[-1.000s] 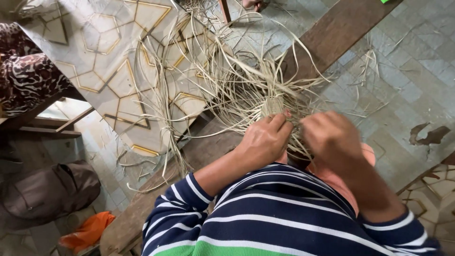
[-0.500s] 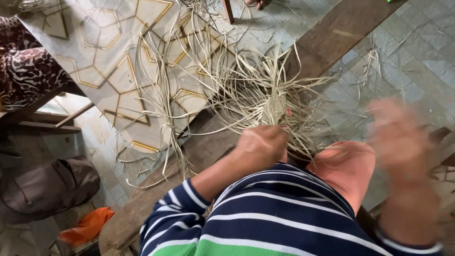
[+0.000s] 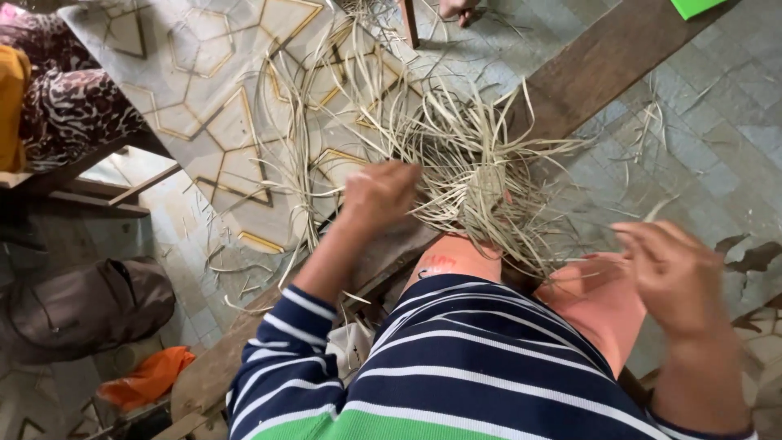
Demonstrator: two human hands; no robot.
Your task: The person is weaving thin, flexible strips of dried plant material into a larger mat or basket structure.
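gripping the near left edge of the tangled bundle of pale straw strips [image 3: 476,175] lying on the long brown wooden bench [image 3: 603,65], the left hand [image 3: 379,195] is closed on it. the right hand [image 3: 676,277] hangs apart at the near right, fingers loosely spread and holding nothing i can make out. this looks like mid-weave sorting; the free hand likely needs to pick one strip.

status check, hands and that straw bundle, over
Left hand gripping the bundle of pale straw strips at its edge. Right hand off it, raised, fingers spread. Loose strands trail over the wooden plank.
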